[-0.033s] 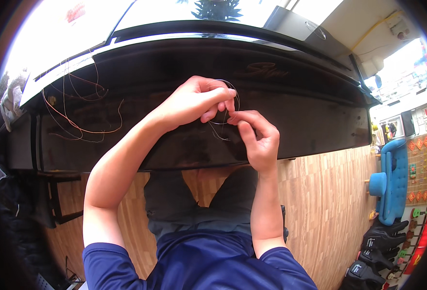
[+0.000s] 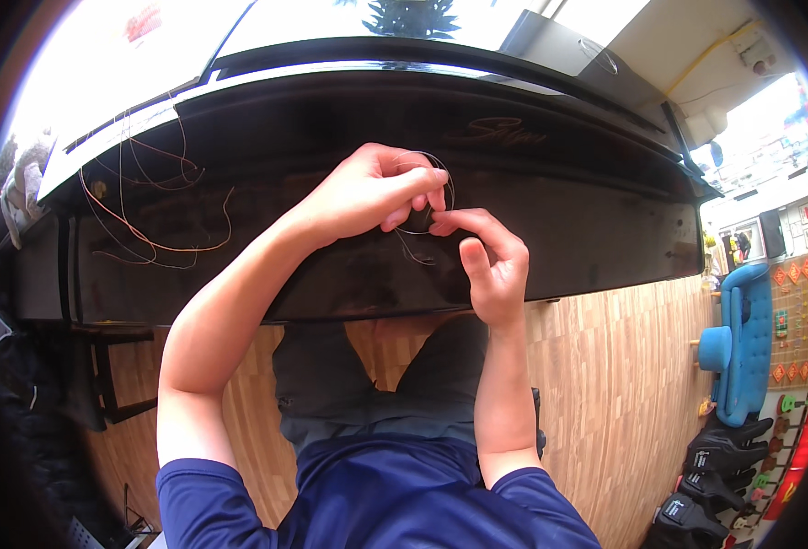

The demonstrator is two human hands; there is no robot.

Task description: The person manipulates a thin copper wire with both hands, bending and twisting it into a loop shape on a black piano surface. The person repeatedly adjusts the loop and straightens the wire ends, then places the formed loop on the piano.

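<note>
A thin metal string (image 2: 453,190), wound into a small loop, is pinched between the thumb and fingers of my left hand (image 2: 376,190). Its loose ends hang below the loop. Close beside it is my right hand (image 2: 495,265), the bent index finger reaching to the loop's lower right side and the thumb standing apart. Whether that fingertip presses on the string cannot be made out. Both hands are above the glossy black piano lid (image 2: 596,224). More loose strings, one of them a copper-coloured string (image 2: 189,250), lie tangled on the lid's left part.
Wooden floor (image 2: 596,393) stretches below and right of the piano. A blue sofa (image 2: 747,343) with a blue stool (image 2: 715,349) stands at the right, above several black padded bags (image 2: 710,467). Something grey and fabric-like (image 2: 17,197) rests at the piano's left end.
My right thumb has lifted away from the index finger and the string. My left hand stays in place with its hold on the loop.
</note>
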